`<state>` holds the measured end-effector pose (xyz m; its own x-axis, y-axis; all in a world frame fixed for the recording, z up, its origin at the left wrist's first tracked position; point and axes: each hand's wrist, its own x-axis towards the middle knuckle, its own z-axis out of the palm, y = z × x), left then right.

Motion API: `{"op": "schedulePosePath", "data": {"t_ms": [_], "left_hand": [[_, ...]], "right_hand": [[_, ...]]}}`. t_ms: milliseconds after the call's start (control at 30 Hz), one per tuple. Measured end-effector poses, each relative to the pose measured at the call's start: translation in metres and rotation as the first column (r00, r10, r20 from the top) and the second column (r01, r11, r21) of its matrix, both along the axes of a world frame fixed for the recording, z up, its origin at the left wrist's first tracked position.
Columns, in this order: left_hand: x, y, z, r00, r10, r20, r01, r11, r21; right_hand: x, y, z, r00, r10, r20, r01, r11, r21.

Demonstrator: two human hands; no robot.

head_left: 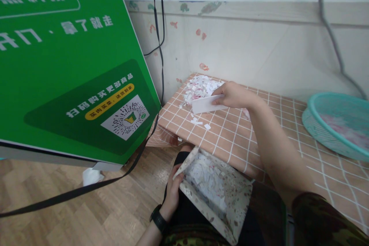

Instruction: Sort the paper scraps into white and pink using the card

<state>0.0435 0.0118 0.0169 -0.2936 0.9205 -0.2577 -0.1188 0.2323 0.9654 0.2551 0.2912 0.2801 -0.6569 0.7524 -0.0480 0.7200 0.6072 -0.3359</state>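
Note:
My right hand [230,95] grips a white card [205,105], fingers closed over its right end. The card stands on its long edge on the checked tablecloth, in front of a heap of white and pinkish paper scraps [198,84]. A few loose scraps [196,120] lie nearer the table's front edge. Below that edge, my left hand [173,190] holds the left side of a speckled, open box [242,196] over my lap. White paper scraps [207,173] lie inside the box, which is tilted. Some fingers of my left hand are hidden by its wall.
A tall green panel [63,57] with white writing stands close on the left. Dark straps [135,165] hang beside it. At the right of the brown checked table [271,130] is a turquoise basket [319,134] with pinkish scraps. Behind stands a stained wall [253,46].

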Motion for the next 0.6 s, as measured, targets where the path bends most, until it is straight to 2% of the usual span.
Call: {"op": "schedulePosePath", "data": {"t_ms": [400, 600], "left_hand": [[0.0005, 0.0003, -0.0035, 0.999, 0.025, 0.024, -0.025, 1.0, -0.006], [0.0006, 0.0011, -0.0004, 1.0, 0.001, 0.022, -0.001, 1.0, 0.013]], "right_hand": [[0.0036, 0.0013, 0.0005, 1.0, 0.015, 0.027, -0.014, 1.0, -0.024], [-0.0038, 0.0, -0.0034, 0.999, 0.013, -0.032, -0.013, 1.0, -0.008]]}}
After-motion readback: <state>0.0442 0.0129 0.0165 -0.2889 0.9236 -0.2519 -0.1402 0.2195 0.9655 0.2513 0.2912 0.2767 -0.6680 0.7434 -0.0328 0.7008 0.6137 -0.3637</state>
